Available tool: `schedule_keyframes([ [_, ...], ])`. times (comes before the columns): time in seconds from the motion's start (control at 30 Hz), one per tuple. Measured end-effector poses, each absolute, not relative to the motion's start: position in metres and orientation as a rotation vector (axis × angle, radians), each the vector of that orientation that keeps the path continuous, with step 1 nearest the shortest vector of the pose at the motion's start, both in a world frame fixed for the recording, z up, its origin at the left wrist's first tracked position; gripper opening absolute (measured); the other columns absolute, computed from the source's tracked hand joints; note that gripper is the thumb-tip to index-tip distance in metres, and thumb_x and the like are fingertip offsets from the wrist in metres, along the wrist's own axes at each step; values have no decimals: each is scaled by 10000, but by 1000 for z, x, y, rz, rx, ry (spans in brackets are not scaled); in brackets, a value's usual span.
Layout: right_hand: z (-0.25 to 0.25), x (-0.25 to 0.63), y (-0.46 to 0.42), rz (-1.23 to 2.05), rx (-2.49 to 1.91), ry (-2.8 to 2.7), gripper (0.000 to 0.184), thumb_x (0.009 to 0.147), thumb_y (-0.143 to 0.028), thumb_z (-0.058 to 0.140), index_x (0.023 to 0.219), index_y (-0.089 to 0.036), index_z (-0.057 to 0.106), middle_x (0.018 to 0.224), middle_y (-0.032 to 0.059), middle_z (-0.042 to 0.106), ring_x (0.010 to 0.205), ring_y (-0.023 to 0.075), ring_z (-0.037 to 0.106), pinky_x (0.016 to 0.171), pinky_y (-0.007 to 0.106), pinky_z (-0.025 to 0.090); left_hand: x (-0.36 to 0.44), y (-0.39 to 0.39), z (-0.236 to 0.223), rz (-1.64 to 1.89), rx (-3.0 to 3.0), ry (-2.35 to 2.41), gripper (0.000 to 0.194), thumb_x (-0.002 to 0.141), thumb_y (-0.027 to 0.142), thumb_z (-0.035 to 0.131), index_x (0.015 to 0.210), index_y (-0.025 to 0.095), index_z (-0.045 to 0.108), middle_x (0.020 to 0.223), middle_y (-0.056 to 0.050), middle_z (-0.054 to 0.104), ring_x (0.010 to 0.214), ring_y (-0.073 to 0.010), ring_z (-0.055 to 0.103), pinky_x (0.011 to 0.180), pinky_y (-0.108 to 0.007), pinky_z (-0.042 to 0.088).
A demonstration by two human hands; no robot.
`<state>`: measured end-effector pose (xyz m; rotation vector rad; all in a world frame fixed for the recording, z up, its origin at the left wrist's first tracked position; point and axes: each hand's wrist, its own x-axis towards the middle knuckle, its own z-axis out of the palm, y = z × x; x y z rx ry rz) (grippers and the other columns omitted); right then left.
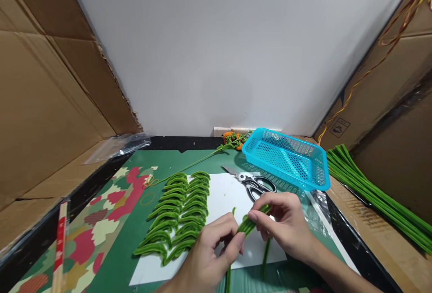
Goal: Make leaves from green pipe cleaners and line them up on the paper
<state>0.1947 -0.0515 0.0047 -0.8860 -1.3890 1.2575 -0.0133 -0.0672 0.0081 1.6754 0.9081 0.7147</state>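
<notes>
Between my two hands is a small bundle of green pipe cleaners. My left hand pinches its lower left end. At the upper right end, my right hand grips it between thumb and fingers. A loose pipe cleaner strand hangs below my right hand, and another sticks out under my left. Left of my hands, two columns of bent green pipe cleaner pieces lie on a white sheet. Black and grey scissors rest just beyond my right hand, blades pointing back left.
A blue perforated basket stands at the back right. Long green pipe cleaners lie on cardboard at the right. An orange flower stem lies behind the sheet. Cardboard walls flank the table; a red-marked stick is at left.
</notes>
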Motion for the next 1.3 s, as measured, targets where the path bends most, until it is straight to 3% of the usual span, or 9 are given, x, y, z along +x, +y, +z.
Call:
schedule_keyframes([
  [0.4,3,191,-48,1443,-876,-1197,271,727,-327,959,752,-157,749,524,-22,633,358,74,526,359,149,397,-16,-66,4,776,1677,897,480,1071,522,483,728,199,575,775,-10,523,723,-166,500,676,-284,372],
  [0.63,1,190,-49,1451,-848,-1253,222,749,-283,948,778,-150,772,522,-30,625,368,59,527,372,126,398,-18,-67,-17,882,1811,854,500,1061,476,515,680,180,648,728,-18,531,683,-148,535,622,-261,367],
  [0.8,7,194,-46,1484,-862,-1354,215,782,-297,926,782,-147,772,599,-7,682,418,61,562,405,127,431,-16,-70,-16,725,1602,840,390,1051,512,552,896,181,687,722,2,555,661,-135,546,631,-237,423],
  [0.93,10,192,-48,1525,-860,-1371,213,788,-297,920,900,-165,796,682,-6,704,456,56,575,438,130,460,-13,-73,-11,674,1323,862,365,1036,540,593,1111,185,635,766,16,628,493,-62,398,475,-209,294],
  [1.07,5,187,-49,1590,-744,-1250,367,794,-301,918,1105,-198,753,660,-26,695,457,74,597,452,150,491,-11,-75,-11,769,1244,862,410,1056,568,545,1193,183,567,804,-13,695,417,-28,351,417,-204,203],
  [1.2,-2,184,-45,1604,-666,-1165,273,832,-318,891,1021,-187,744,650,-10,707,472,105,630,451,185,540,-12,-77,-9,802,1205,854,430,1083,582,463,1292,206,453,801,-15,713,393,-19,339,410,-215,122],
  [1.3,-3,183,-43,1592,-664,-1145,197,850,-329,874,930,-184,767,677,4,719,489,108,632,451,200,567,-13,-78,-6,809,1154,862,439,1089,596,427,1312,218,392,803,-6,701,420,-26,363,430,-224,130],
])
